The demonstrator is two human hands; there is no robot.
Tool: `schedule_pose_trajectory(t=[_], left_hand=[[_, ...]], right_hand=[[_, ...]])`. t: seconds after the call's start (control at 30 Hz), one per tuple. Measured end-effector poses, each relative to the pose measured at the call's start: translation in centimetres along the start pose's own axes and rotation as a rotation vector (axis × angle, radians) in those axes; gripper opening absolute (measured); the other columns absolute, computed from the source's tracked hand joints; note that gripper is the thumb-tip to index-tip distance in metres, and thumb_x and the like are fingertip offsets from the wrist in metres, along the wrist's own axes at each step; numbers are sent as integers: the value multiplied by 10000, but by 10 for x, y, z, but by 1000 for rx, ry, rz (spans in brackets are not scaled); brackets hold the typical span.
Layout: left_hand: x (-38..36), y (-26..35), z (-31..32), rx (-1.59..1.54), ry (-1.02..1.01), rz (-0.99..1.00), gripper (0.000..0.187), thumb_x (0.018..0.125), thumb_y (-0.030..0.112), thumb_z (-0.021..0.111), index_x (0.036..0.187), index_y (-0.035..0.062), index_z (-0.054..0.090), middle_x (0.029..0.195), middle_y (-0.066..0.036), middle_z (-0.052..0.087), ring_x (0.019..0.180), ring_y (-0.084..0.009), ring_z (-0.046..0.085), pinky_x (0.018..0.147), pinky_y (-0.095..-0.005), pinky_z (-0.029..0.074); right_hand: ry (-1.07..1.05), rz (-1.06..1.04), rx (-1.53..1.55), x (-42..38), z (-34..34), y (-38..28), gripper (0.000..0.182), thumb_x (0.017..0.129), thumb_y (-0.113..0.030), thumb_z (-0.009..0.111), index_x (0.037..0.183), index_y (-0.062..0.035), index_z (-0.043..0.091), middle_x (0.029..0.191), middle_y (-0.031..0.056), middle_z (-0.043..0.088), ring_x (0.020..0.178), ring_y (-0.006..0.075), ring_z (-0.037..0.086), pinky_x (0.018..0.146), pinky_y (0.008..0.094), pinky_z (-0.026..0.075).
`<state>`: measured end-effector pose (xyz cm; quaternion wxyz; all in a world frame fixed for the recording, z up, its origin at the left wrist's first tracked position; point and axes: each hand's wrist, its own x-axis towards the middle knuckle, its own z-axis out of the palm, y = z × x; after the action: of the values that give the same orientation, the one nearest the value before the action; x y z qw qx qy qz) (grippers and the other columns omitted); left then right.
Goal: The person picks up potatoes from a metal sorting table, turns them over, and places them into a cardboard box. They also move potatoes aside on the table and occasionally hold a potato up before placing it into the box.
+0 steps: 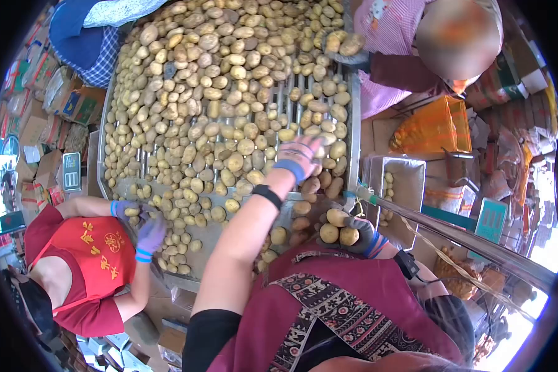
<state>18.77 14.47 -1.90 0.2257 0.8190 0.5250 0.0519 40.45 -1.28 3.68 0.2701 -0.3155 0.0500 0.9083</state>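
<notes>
My left hand, in a thin glove with a blue cuff, reaches out over the sorting conveyor. Its stretched fingers touch potatoes on the metal rollers; their tips are slightly blurred. Close to my body, at the conveyor's near right corner, my right hand wears a dark glove with a striped cuff. It is closed around three potatoes, partly hiding them. Between my two hands, several darker, reddish-brown potatoes lie along the right side.
A co-worker in a red apron handles potatoes at the left edge with purple gloves. Another person's gloved hand holds potatoes at upper right. A metal chute, a rail and an orange mesh sack stand right.
</notes>
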Motion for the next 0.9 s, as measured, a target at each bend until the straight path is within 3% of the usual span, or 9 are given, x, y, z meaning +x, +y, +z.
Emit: schedule_pose_trajectory(t=[0.13, 0.17, 0.27, 0.37, 0.53, 0.63, 0.77, 0.87, 0.9], left_hand=[[-24, -27, -44, 7, -137, -365, 497, 857, 328, 612, 1298, 125, 503, 1238, -146, 586, 1156, -314, 547, 968, -423, 454], [-41, -39, -21, 95, 131, -334, 508, 868, 325, 596, 1300, 79, 494, 1307, -169, 527, 1193, -325, 513, 1003, -453, 418], [-76, -5, -24, 134, 274, -241, 511, 870, 333, 592, 1296, 67, 494, 1341, -170, 497, 1221, -331, 490, 1019, -463, 404], [-141, 42, -19, 78, 1, -46, 463, 837, 324, 634, 1225, 89, 540, 1250, -135, 575, 1130, -329, 561, 931, -437, 473], [-200, 33, -25, 5, -208, -592, 445, 840, 320, 632, 1223, 111, 540, 1189, -153, 592, 1091, -327, 577, 891, -442, 484], [-205, 65, -17, -42, -499, -640, 456, 845, 323, 617, 1247, 135, 515, 1200, -162, 582, 1087, -337, 577, 902, -452, 471], [-224, 53, 87, 362, -417, -367, 634, 829, 389, 619, 1390, 172, 420, 1326, -169, 527, 1170, -343, 550, 963, -428, 448], [-205, 56, 48, 116, -460, -509, 665, 822, 398, 628, 1408, 165, 418, 1373, -197, 487, 1196, -324, 537, 975, -424, 434], [-210, 50, 45, 0, -196, -602, 631, 819, 396, 630, 1371, 141, 463, 1327, -182, 531, 1132, -299, 577, 927, -413, 463]], right_hand=[[-299, 24, 189, -21, -6, -1, 557, 859, -333, 620, 1284, 0, 482, 1231, 191, 556, 1162, 326, 545, 994, 520, 436], [-227, -28, 188, -25, -6, -2, 528, 885, -384, 583, 1258, -20, 502, 1197, 169, 562, 1135, 312, 548, 994, 508, 431], [-66, -162, 140, -38, -6, -1, 572, 926, -546, 494, 1205, -48, 539, 1118, 123, 580, 1072, 289, 553, 980, 490, 429], [19, -147, 237, -37, -17, -3, 674, 903, -634, 474, 1219, -42, 540, 1087, 126, 592, 1049, 303, 551, 951, 497, 440], [5, -176, 155, -45, -16, 0, 542, 921, -446, 557, 1286, -51, 495, 1170, 141, 571, 1110, 320, 548, 986, 520, 442], [19, -108, 169, -45, -19, -1, 543, 894, -251, 605, 1364, -56, 415, 1258, 156, 534, 1193, 327, 521, 1036, 544, 421], [26, -78, 91, -47, -8, -2, 561, 891, -263, 603, 1363, -33, 407, 1271, 169, 530, 1190, 321, 524, 1034, 554, 418], [25, -72, 83, -53, -9, -2, 555, 890, -271, 600, 1349, -18, 418, 1272, 177, 530, 1192, 317, 523, 1029, 554, 419], [31, -77, 94, -56, -11, -2, 551, 891, -280, 598, 1340, -11, 427, 1270, 181, 531, 1194, 315, 521, 1024, 554, 421]])
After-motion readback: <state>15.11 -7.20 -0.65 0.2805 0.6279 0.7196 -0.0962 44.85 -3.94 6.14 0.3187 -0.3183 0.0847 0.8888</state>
